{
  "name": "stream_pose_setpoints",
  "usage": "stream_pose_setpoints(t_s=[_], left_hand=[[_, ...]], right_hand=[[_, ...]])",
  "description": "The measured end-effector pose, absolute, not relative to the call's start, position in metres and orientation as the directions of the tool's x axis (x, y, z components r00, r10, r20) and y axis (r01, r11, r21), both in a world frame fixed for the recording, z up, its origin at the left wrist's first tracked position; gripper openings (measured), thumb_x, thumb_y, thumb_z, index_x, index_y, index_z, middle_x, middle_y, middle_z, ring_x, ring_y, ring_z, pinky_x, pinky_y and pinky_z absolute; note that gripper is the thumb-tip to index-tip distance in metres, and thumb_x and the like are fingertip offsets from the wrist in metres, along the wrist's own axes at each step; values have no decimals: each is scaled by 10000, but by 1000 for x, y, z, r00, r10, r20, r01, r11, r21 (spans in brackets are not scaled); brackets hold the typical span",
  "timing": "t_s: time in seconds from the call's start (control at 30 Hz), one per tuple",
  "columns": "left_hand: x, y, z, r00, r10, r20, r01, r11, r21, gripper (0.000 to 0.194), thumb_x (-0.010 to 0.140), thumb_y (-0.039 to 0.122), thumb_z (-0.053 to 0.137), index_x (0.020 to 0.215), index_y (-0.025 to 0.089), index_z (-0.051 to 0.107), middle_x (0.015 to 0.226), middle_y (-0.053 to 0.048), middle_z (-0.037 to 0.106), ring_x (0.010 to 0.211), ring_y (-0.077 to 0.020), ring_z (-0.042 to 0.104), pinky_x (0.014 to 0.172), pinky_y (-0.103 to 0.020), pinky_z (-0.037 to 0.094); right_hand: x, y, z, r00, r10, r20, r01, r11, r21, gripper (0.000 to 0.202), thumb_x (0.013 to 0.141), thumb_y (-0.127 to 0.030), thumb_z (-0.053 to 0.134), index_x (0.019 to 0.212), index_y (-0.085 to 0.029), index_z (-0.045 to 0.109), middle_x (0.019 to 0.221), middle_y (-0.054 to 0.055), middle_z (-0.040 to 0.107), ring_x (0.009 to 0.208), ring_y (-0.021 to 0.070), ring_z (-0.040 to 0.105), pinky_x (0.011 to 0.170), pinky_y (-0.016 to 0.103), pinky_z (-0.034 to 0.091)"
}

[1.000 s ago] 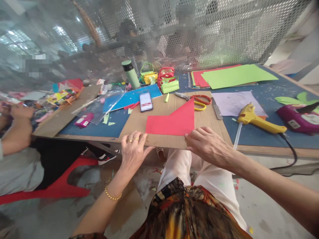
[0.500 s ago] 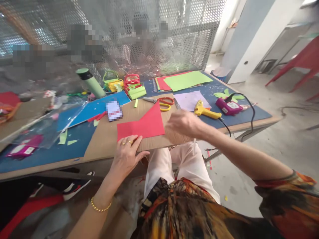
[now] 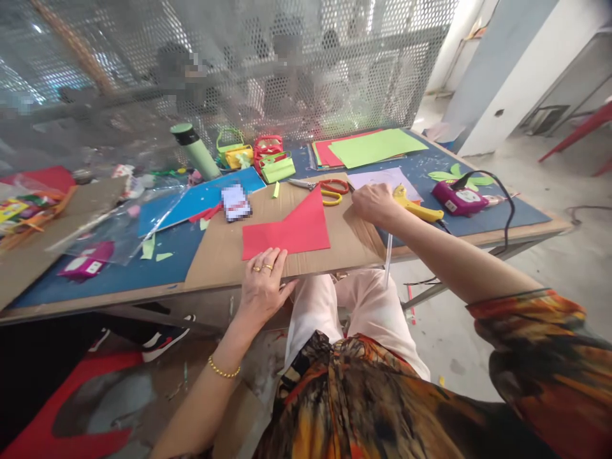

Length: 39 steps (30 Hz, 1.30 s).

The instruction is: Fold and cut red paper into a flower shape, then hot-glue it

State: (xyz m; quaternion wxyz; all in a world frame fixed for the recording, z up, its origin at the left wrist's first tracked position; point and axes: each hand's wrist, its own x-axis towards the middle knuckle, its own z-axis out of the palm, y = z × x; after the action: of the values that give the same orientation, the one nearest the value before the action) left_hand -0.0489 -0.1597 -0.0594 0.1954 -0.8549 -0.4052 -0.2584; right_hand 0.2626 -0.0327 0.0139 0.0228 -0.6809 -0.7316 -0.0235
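A red paper sheet with a notched upper edge and a pointed corner lies flat on brown cardboard. The fingers of my left hand rest flat, slightly apart, on its near edge, with the thumb off to the side by the table edge. My right hand is closed at the right of the cardboard, knuckles up. A thin dark tip shows by its fingers; what they hold is hidden. Scissors with red and yellow handles lie just left of it. A yellow glue gun lies to its right.
A phone, green bottle and small paper bags stand or lie behind. Green paper tops a stack. Purple boxes and cables are at the right. A clear stick hangs by the table edge. Somebody's shoe shows below.
My right hand has moved right and away from the red paper, over where a thin grey object lay. My left hand stays on the paper. The whole view has shifted.
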Motion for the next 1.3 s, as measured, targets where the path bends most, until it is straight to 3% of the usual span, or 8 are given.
stream_pose_setpoints(t_s=[0.1, 0.23, 0.37, 0.47, 0.6, 0.77, 1.03, 1.3], left_hand=[[-49, -161, -59, 539, 583, 608, 795, -590, -139, 595, 1002, 383, 647, 1506, 88, 535, 1386, -243, 683, 1304, -366, 643, 1125, -506, 445], [-49, -162, -58, 529, 606, 594, 797, -595, -104, 636, 989, 366, 658, 1554, 121, 497, 1421, -250, 658, 1354, -384, 615, 1155, -539, 431], [-49, -163, -59, 536, 595, 599, 796, -592, -124, 648, 985, 349, 665, 1563, 118, 486, 1416, -253, 663, 1337, -385, 630, 1144, -540, 443], [-49, -162, -60, 536, 588, 606, 795, -592, -129, 634, 989, 337, 659, 1558, 113, 494, 1408, -256, 670, 1319, -386, 640, 1135, -543, 451], [-49, -162, -58, 547, 580, 604, 791, -594, -146, 611, 991, 321, 657, 1538, 93, 505, 1399, -261, 670, 1314, -386, 640, 1129, -538, 456], [-49, -163, -57, 569, 551, 610, 780, -597, -189, 623, 982, 337, 671, 1509, 45, 511, 1384, -277, 664, 1309, -401, 631, 1136, -548, 462], [-50, -164, -58, 553, 573, 604, 790, -592, -162, 659, 981, 323, 661, 1562, 85, 460, 1417, -268, 643, 1336, -399, 616, 1153, -558, 459], [-49, -165, -56, 571, 565, 595, 783, -592, -190, 628, 976, 326, 671, 1512, 49, 496, 1397, -273, 648, 1320, -403, 617, 1141, -544, 462]], right_hand=[[268, -44, 25, -14, 994, 104, 1000, 15, -8, 287, 945, -148, 519, 1068, -62, 764, 1037, 302, 736, 1046, 431, 693, 831, 489, 476], [285, -67, 35, 71, 959, 274, 994, -47, -94, 404, 1036, -232, 346, 1214, -70, 671, 1126, 307, 701, 970, 392, 677, 798, 478, 458], [290, -79, 27, -54, 927, 372, 937, 176, -302, 340, 1041, -255, 328, 1126, -143, 638, 922, 169, 704, 813, 285, 619, 743, 398, 439], [286, -74, 16, -218, 905, 365, 851, 359, -382, 263, 1044, -296, 379, 1017, -196, 621, 889, 112, 695, 804, 240, 598, 738, 353, 443], [281, -57, 1, -285, 892, 350, 835, 410, -365, 213, 1027, -245, 398, 916, -205, 575, 934, 123, 686, 830, 231, 594, 763, 343, 443], [281, -45, -12, -323, 878, 354, 844, 436, -312, 184, 1016, -188, 403, 928, -200, 564, 991, 137, 674, 817, 219, 574, 721, 316, 414], [290, -44, -17, -308, 891, 334, 876, 402, -267, 237, 1026, -212, 418, 974, -166, 645, 948, 125, 645, 704, 191, 510, 643, 305, 334], [297, -45, -4, -319, 908, 273, 869, 395, -298, 263, 1000, -232, 457, 911, -177, 698, 925, 107, 686, 849, 215, 624, 792, 305, 440]])
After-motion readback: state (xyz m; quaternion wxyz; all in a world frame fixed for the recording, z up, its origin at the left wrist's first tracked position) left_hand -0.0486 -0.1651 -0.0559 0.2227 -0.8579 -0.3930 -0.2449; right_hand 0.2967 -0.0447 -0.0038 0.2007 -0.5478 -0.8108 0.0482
